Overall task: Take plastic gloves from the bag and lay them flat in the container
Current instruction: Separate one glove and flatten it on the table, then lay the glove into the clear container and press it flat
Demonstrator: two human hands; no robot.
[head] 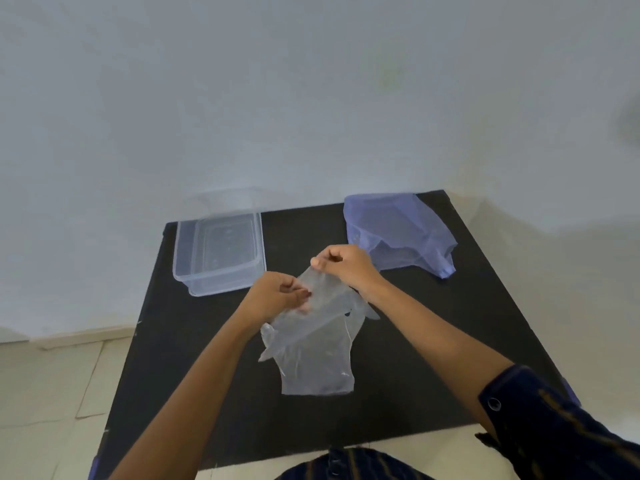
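Note:
Clear plastic gloves point(317, 355) hang over the middle of the black table point(207, 393). My left hand point(277, 297) pinches the upper left edge of the gloves. My right hand point(346, 268) pinches the top edge a little higher and further back. The gloves droop down toward me, fingers splayed to the sides. A clear plastic container point(220, 249) stands open at the table's far left, and I cannot tell whether anything lies in it. A bluish translucent bag point(398, 230) sits crumpled at the far right, behind my right hand.
A pale wall rises right behind the table's far edge. Tiled floor shows to the left of the table. My dark striped sleeve point(554, 427) fills the lower right corner.

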